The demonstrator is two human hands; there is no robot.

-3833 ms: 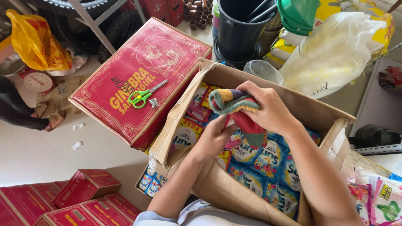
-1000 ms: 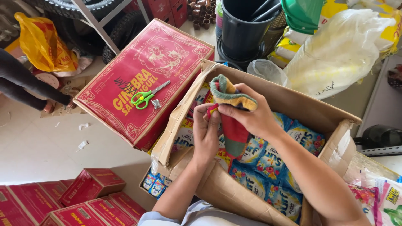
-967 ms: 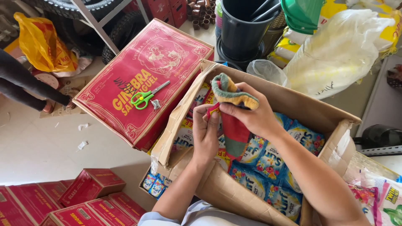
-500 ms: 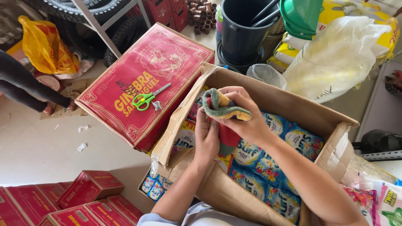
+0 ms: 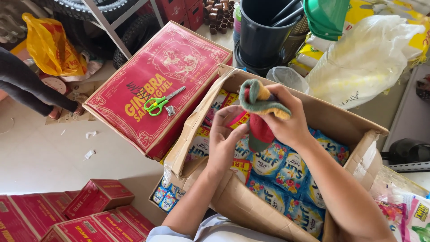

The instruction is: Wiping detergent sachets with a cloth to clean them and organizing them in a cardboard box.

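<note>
Head camera looks down into an open cardboard box packed with blue soap sachets. The right hand is closed around a bunched cloth of green, yellow and red, holding it just above the sachets near the box's far left corner. The left hand is mostly open, fingers curled loosely, its fingertips touching the hanging red part of the cloth; it grips nothing firmly.

Risks, as I judge them: the cloth is held by one hand only, so a loosened grip could drop it among the sachets. A bent box flap stands beside the left wrist (its edge looks torn) and could snag the cloth or scrape the arm. Green scissors lie on the red carton well apart, and could slide off if that carton were jostled.
</note>
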